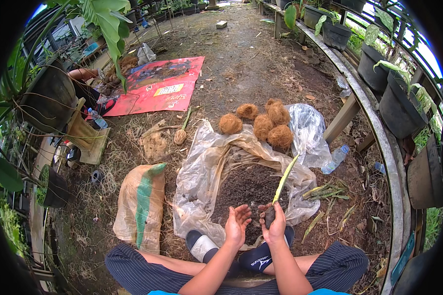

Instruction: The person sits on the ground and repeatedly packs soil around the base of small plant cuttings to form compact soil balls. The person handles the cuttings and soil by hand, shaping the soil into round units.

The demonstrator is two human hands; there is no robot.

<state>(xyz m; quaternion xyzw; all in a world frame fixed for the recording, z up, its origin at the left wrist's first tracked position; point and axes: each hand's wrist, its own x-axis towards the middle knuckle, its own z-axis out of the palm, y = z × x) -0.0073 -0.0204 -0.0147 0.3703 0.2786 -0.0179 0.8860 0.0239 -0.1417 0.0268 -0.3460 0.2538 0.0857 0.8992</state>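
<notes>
My right hand (275,225) is closed around a lump of dark soil (269,217) at the base of a long yellow-green leaf (285,180), probably a sansevieria cutting. The leaf points up and away, tilted to the right. Beside it my left hand (237,224) is held palm up with fingers apart and holds nothing; soil stains its fingers. Both hands are over a heap of dark crumbly soil (243,184) on a clear plastic sheet (193,177). Several balls of brown coconut fibre (278,136) lie at the sheet's far edge.
A woven sack (127,206) stands at the left. To the right are a plastic bottle (335,159), cut leaves (326,191) and a bench (382,147) bearing black pots (402,99). Farther off, another person's arm (83,73) shows beside a red banner (151,96).
</notes>
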